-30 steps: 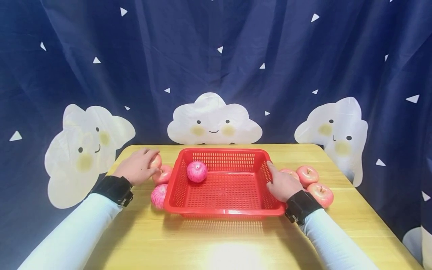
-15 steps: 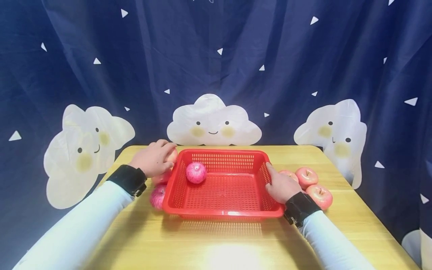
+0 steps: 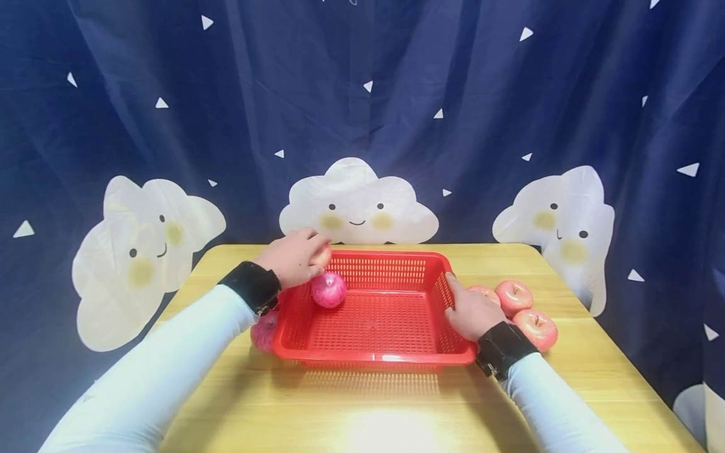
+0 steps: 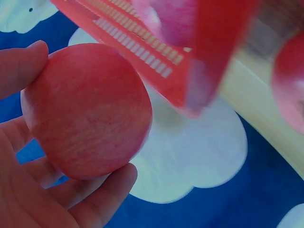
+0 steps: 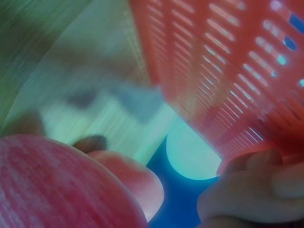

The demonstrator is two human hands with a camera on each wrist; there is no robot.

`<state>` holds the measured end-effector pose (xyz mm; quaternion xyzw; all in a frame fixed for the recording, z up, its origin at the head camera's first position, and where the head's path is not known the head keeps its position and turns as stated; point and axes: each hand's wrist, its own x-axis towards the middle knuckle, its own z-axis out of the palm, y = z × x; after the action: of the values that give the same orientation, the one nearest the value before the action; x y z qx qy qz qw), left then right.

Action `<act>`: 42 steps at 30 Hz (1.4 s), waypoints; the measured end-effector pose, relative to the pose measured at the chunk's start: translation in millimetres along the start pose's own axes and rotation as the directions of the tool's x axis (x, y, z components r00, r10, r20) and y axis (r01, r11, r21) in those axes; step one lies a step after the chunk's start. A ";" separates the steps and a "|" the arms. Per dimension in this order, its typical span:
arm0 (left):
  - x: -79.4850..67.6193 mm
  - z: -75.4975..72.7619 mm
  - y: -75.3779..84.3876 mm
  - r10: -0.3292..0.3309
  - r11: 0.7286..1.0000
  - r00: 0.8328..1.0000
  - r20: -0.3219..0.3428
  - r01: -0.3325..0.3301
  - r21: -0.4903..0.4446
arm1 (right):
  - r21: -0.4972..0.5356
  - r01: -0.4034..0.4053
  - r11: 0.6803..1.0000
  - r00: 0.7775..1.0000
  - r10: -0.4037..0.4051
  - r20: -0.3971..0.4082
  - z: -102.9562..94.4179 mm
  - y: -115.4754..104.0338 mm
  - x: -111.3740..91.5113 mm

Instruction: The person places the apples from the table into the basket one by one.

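My left hand holds a pale red apple above the back left corner of the red plastic basket. In the left wrist view, thumb and fingers curl round the fruit. Inside the basket, at its left end, sits a bright pink streaked apple, just below the held one. On the far side, my right hand grips the basket's right rim; in the right wrist view its fingers lie against the slotted wall.
Outside the basket's left wall lies another streaked pink apple, partly hidden by the rim. Several apples cluster right of the basket, beside my right wrist. The wooden table ends at a dark blue curtain with cloud prints.
My left hand has carried its apple rightward from the table beside the basket to over the back left corner. My right hand and the basket stay in place.
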<state>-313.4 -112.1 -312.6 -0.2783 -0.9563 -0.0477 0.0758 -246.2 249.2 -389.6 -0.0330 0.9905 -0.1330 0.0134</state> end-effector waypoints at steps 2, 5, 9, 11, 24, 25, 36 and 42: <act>5.9 0.7 6.9 0.038 0.999 0.999 -0.005 -0.038 0.002 | 0.005 -0.001 1.000 1.000 0.001 0.001 -0.1 -0.1 -0.3; 13.0 3.0 16.8 0.102 0.994 0.995 -0.016 -0.102 0.026 | 0.002 0.003 1.000 1.000 -0.003 -0.005 0.0 -0.5 -0.3; 21.4 9.7 29.0 0.153 0.987 0.988 -0.015 -0.152 0.054 | -0.011 0.013 1.000 1.000 -0.013 -0.020 -0.3 -1.2 0.0; 25.6 12.9 36.2 0.168 0.984 0.986 -0.008 -0.167 0.062 | -0.012 0.015 1.000 1.000 -0.015 -0.023 -0.2 -0.8 -0.2; 49.7 30.7 83.5 0.238 0.958 0.971 0.030 -0.240 0.155 | -0.004 0.003 1.000 1.000 -0.003 -0.020 0.6 0.5 -0.6; 51.5 31.7 85.9 0.245 0.957 0.969 0.031 -0.247 0.154 | -0.006 0.008 1.000 1.000 -0.008 -0.025 0.5 0.4 -0.5; 66.0 51.9 93.9 0.203 0.967 0.973 0.108 -0.217 0.133 | -0.001 0.008 1.000 1.000 -0.008 -0.018 -2.1 -0.3 -0.1; 71.1 70.4 88.5 0.152 0.980 0.975 0.160 -0.170 0.104 | 0.002 0.011 1.000 1.000 -0.011 -0.016 0.3 0.7 0.7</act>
<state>-333.3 9.0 -365.3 -0.3530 -0.9346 0.0359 0.0230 -246.9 249.7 -390.1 -0.0375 0.9902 -0.1343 0.0049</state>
